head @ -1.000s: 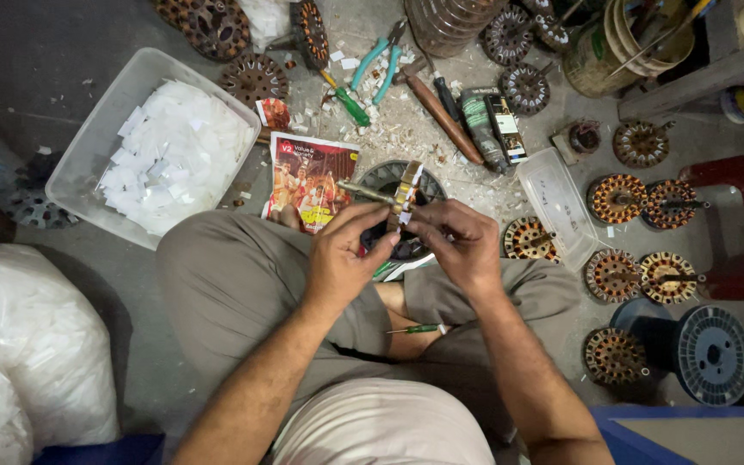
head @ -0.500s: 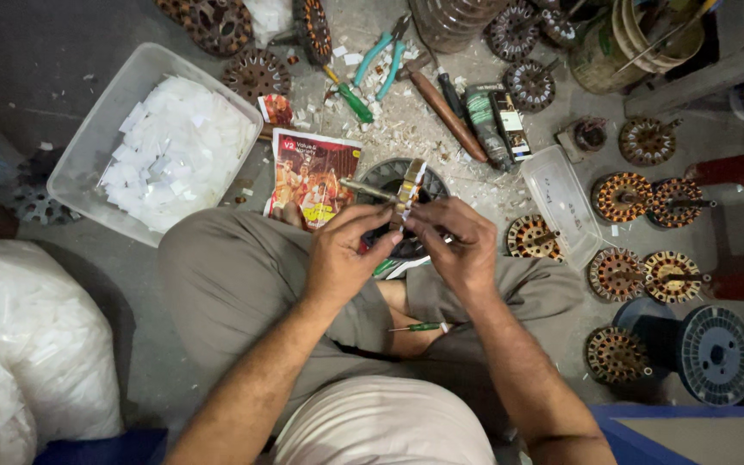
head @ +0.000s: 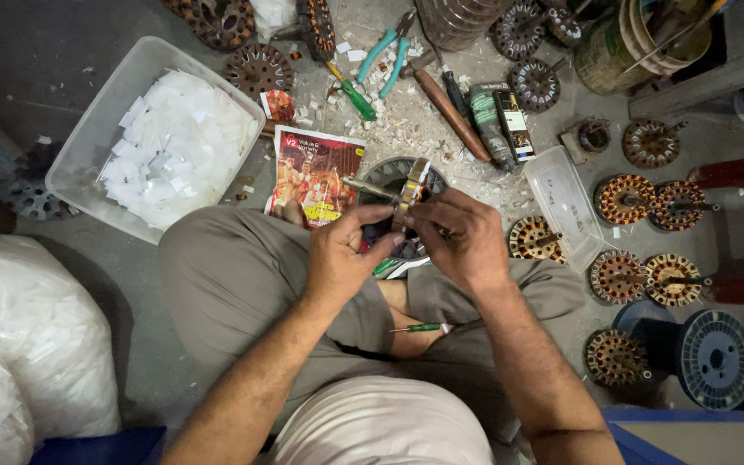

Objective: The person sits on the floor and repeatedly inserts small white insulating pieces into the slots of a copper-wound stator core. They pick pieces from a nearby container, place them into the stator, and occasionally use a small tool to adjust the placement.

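At centre frame the left hand [head: 342, 258] and right hand [head: 458, 237] have drawn closer over the last second, both pinching the upright stator core [head: 412, 191] (shaft pointing left) above the lap, suggesting fine fitting work continues, near the tub of white slips [head: 88, 146].

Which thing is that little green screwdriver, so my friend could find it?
Start at the person's crossed legs in khaki trousers. Below both hands, in the gap between the knees, lies the small green-handled screwdriver. Unlike the green pliers up on the floor, it is thin and straight.
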